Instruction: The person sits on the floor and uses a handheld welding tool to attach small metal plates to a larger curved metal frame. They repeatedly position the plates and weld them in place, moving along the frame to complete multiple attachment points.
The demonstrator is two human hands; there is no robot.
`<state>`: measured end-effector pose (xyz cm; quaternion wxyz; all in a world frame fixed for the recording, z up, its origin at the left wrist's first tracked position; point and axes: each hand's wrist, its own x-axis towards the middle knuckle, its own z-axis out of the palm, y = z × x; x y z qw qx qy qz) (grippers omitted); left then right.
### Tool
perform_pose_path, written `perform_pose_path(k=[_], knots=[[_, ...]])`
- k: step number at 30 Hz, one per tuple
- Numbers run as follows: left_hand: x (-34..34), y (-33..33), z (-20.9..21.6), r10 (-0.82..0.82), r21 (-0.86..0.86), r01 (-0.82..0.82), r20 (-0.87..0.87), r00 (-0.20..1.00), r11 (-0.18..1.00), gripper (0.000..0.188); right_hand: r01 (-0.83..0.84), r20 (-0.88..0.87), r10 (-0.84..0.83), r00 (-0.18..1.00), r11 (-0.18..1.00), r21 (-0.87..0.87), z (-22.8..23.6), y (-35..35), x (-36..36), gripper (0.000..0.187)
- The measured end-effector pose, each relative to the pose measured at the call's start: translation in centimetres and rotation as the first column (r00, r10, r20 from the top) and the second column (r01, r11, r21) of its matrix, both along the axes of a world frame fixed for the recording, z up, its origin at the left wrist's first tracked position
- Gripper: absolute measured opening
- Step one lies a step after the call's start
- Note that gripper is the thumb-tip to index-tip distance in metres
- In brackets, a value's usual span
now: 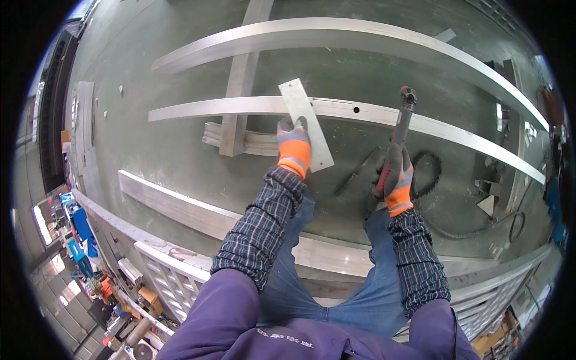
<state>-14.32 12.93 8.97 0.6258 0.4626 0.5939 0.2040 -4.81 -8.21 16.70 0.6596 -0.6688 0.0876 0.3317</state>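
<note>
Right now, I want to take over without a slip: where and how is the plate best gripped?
Probably by its bare right long edge, coming from the right, thumb on top: the plate is flat and narrow, and the left hand covers part of its left edge.

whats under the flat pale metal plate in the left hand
A long silver metal bar passes under the flat pale metal plate, showing on both sides, with green floor below. The covered stretch of bar cannot be seen, nor whether they touch.
</note>
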Motion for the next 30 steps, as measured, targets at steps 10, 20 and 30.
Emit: perform_pose_path(k=[10,20,30], knots=[[-0.6,2.8,-0.7,0.147,0.132,-0.165,0.137,0.980,0.977,0.017,0.008,-0.035,-0.007,0.999,1.000,0.021,-1.6,-0.7,0.0,0.063],[-2.9,7.4,-0.5,0.358,0.167,-0.369,0.090,0.929,0.914,0.028,0.078,-0.104,-0.078,0.992,0.997,-0.002,-0.2,-0.2,0.2,0.063],[-4.2,8.3,0.0,0.206,0.298,-0.170,-0.094,0.974,0.939,0.043,0.196,-0.172,-0.183,0.968,0.979,0.062,-1.2,-0.7,0.6,0.064]])
